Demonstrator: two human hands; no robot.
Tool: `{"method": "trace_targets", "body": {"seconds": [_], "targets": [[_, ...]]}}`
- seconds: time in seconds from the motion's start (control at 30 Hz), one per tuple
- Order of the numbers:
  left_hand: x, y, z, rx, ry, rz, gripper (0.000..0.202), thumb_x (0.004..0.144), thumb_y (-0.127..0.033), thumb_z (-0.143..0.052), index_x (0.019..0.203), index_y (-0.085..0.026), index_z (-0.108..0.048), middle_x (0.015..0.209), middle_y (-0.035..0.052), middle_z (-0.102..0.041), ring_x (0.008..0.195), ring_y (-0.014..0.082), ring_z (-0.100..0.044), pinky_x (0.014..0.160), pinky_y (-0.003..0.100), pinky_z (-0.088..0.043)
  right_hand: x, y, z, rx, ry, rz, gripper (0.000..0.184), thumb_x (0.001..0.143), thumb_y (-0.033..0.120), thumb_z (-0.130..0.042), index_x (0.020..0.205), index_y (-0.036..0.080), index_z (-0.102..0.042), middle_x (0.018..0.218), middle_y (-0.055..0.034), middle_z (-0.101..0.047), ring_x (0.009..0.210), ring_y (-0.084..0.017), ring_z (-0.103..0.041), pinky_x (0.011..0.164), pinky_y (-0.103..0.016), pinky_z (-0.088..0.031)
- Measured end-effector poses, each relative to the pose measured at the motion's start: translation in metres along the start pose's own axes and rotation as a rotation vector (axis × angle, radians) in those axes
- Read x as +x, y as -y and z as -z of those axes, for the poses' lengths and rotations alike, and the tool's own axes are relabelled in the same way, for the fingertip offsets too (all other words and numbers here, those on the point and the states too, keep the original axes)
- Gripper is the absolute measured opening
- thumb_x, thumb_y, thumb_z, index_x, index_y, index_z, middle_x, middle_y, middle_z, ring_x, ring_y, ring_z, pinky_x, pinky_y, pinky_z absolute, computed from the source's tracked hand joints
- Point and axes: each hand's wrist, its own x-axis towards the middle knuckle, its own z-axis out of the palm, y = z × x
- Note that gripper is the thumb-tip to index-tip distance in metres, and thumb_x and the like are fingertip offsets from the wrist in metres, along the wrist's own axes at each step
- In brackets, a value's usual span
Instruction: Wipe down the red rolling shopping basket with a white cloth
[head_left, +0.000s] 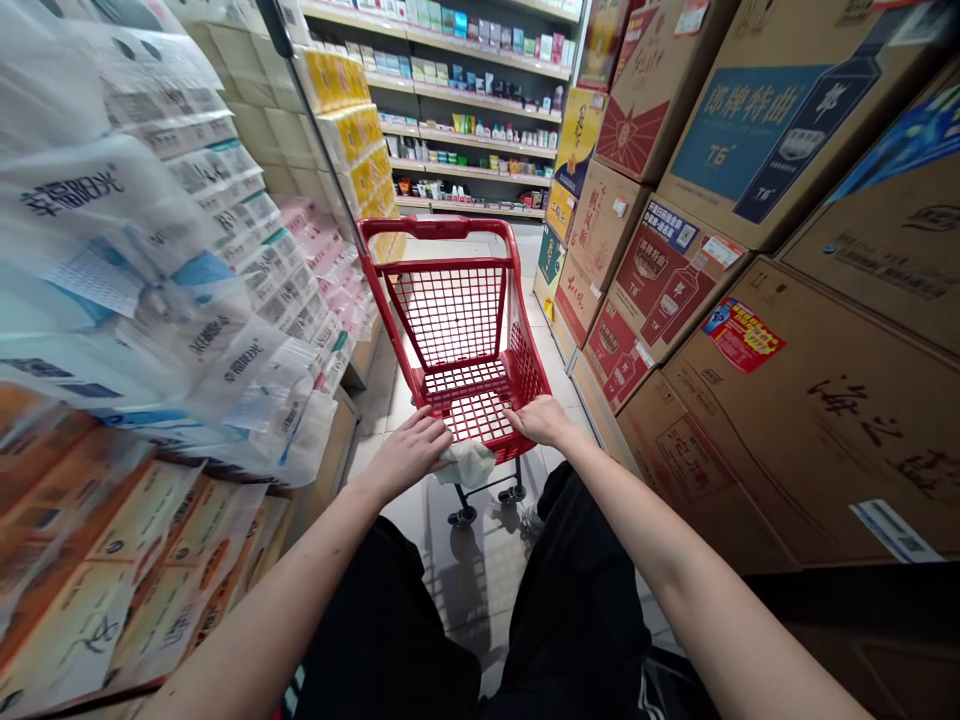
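Note:
A small red shopping cart (450, 330) with a grid basket stands in the aisle in front of my legs. My left hand (411, 447) lies at the left of the cart's near rim, fingers bent over it. A crumpled white cloth (469, 464) pokes out from under those fingers and hangs over the near edge; the left palm is hidden. My right hand (538, 420) is closed round the right corner of the same rim. Only tile floor and cart mesh show inside the basket. A dark pole (322, 140) rises from the cart's far left corner.
Plastic-wrapped paper packs (225, 200) are stacked along the left, with orange packs (165, 560) lower down. Printed cardboard cartons (810, 400) form a wall on the right. Shelves (480, 130) of small goods cross the far end. Tiled floor (465, 570) runs between my legs.

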Motion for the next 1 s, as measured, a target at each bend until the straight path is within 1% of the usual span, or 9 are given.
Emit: {"method": "trace_targets", "body": {"seconds": [0.07, 0.13, 0.2, 0.27, 0.33, 0.43, 0.63, 0.8, 1.0], "targets": [[0.000, -0.010, -0.001, 0.029, -0.020, 0.053, 0.016, 0.086, -0.032, -0.052, 0.091, -0.019, -0.060, 0.090, 0.0065, -0.059, 0.096, 0.0207, -0.054, 0.107, 0.044, -0.029, 0.001, 0.004, -0.001, -0.012, 0.003, -0.040, 0.066, 0.099, 0.043, -0.019, 0.081, 0.013, -0.075, 0.080, -0.0110, -0.073, 0.080, -0.020, -0.068, 0.076, -0.030, -0.041], [0.002, -0.022, -0.005, 0.078, -0.018, 0.102, 0.016, 0.087, -0.031, -0.051, 0.090, -0.018, -0.059, 0.087, 0.0071, -0.059, 0.093, 0.0215, -0.054, 0.105, 0.045, -0.031, 0.003, 0.008, -0.002, -0.020, 0.000, -0.062, 0.066, 0.099, 0.042, -0.018, 0.082, 0.013, -0.075, 0.079, -0.0111, -0.073, 0.079, -0.020, -0.068, 0.072, -0.029, -0.040], [0.006, -0.034, -0.011, 0.133, -0.003, 0.152, 0.018, 0.088, -0.032, -0.050, 0.087, -0.017, -0.058, 0.083, 0.0079, -0.058, 0.086, 0.0222, -0.053, 0.097, 0.044, -0.036, 0.005, 0.011, -0.002, -0.025, -0.009, -0.079, 0.066, 0.099, 0.043, -0.019, 0.081, 0.014, -0.075, 0.079, -0.0109, -0.073, 0.079, -0.020, -0.068, 0.070, -0.029, -0.039], [0.013, -0.045, -0.017, 0.169, 0.012, 0.190, 0.021, 0.089, -0.033, -0.047, 0.085, -0.016, -0.058, 0.081, 0.0090, -0.058, 0.081, 0.0228, -0.053, 0.084, 0.041, -0.040, 0.005, 0.013, -0.003, -0.024, -0.018, -0.097, 0.065, 0.099, 0.043, -0.019, 0.082, 0.015, -0.075, 0.080, -0.0105, -0.073, 0.078, -0.020, -0.068, 0.069, -0.028, -0.038], [0.020, -0.052, -0.022, 0.181, 0.021, 0.216, 0.022, 0.090, -0.032, -0.043, 0.086, -0.015, -0.057, 0.081, 0.0101, -0.057, 0.079, 0.0233, -0.052, 0.073, 0.038, -0.039, 0.006, 0.014, -0.003, -0.019, -0.026, -0.106, 0.064, 0.099, 0.043, -0.020, 0.081, 0.016, -0.075, 0.079, -0.0100, -0.073, 0.078, -0.019, -0.068, 0.068, -0.028, -0.038], [0.027, -0.058, -0.028, 0.185, 0.022, 0.277, 0.020, 0.090, -0.026, -0.041, 0.086, -0.015, -0.057, 0.081, 0.0108, -0.057, 0.079, 0.0241, -0.052, 0.068, 0.037, -0.035, 0.007, 0.014, -0.004, -0.005, -0.035, -0.105, 0.063, 0.099, 0.042, -0.022, 0.080, 0.015, -0.075, 0.078, -0.0102, -0.073, 0.078, -0.019, -0.068, 0.068, -0.027, -0.038], [0.031, -0.062, -0.033, 0.194, 0.023, 0.395, 0.015, 0.088, -0.021, -0.042, 0.086, -0.015, -0.056, 0.084, 0.0113, -0.057, 0.081, 0.0256, -0.050, 0.066, 0.037, -0.031, 0.013, 0.015, -0.005, 0.032, -0.030, -0.102, 0.060, 0.100, 0.041, -0.024, 0.081, 0.015, -0.075, 0.081, -0.0104, -0.073, 0.079, -0.018, -0.067, 0.071, -0.027, -0.037], [0.032, -0.056, -0.034, 0.205, 0.037, 0.498, 0.015, 0.086, -0.021, -0.043, 0.086, -0.014, -0.057, 0.083, 0.0126, -0.056, 0.081, 0.0275, -0.049, 0.067, 0.038, -0.031, 0.021, 0.022, -0.008, 0.041, -0.040, -0.135, 0.061, 0.099, 0.041, -0.023, 0.081, 0.016, -0.075, 0.081, -0.0094, -0.073, 0.079, -0.018, -0.067, 0.070, -0.027, -0.037], [0.030, -0.047, -0.032, 0.146, 0.071, 0.465, 0.016, 0.085, -0.016, -0.042, 0.088, -0.013, -0.057, 0.086, 0.0132, -0.056, 0.085, 0.0272, -0.049, 0.069, 0.038, -0.031, 0.027, 0.029, -0.007, 0.048, -0.024, -0.148, 0.060, 0.099, 0.040, -0.023, 0.081, 0.017, -0.075, 0.081, -0.0085, -0.073, 0.078, -0.017, -0.066, 0.069, -0.027, -0.036]]}}
